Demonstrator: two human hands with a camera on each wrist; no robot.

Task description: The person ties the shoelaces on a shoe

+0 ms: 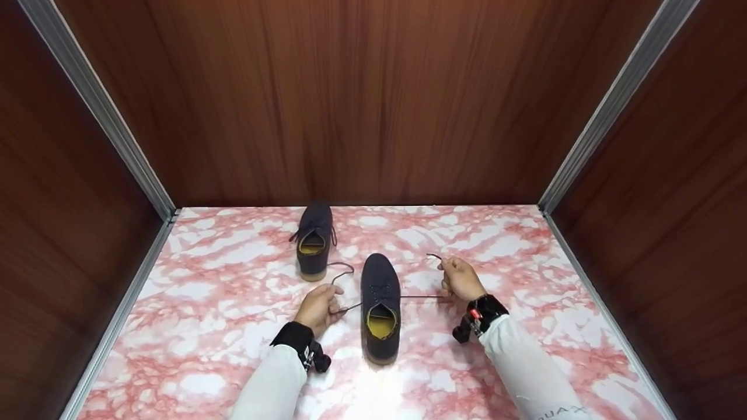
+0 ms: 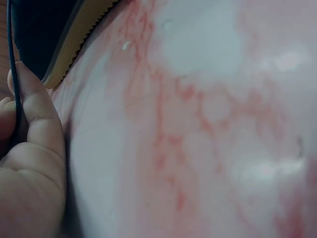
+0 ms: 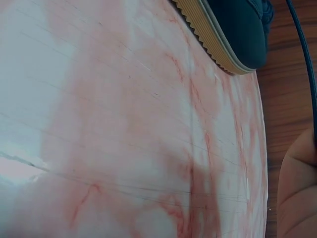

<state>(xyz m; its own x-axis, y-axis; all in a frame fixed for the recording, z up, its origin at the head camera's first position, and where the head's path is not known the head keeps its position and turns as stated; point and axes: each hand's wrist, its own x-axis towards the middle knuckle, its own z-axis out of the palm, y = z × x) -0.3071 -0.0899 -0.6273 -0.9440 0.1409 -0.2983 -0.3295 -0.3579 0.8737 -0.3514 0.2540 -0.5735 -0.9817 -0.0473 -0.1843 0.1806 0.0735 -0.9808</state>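
A dark navy shoe (image 1: 380,274) with a yellow insole stands upright in the middle of the table, toe pointing away. Its shoelace runs out to both sides. On the left, my left hand (image 1: 318,306) grips one end of the lace (image 2: 15,74), with a loose tail curling up beyond the fingers. My right hand (image 1: 461,279) pinches the other end, the lace (image 1: 421,297) stretched straight from the shoe and a short tip sticking out past the fingertips. In the right wrist view that lace (image 3: 303,47) passes along the right edge, and the shoe's ribbed tan sole (image 3: 210,39) shows.
A second navy shoe (image 1: 315,233), its lace tied in a bow, stands farther back to the left. The table (image 1: 233,315) has a red and white marbled top. Brown wood-grain panels (image 1: 362,105) with metal edge strips (image 1: 117,128) enclose it at the back and sides.
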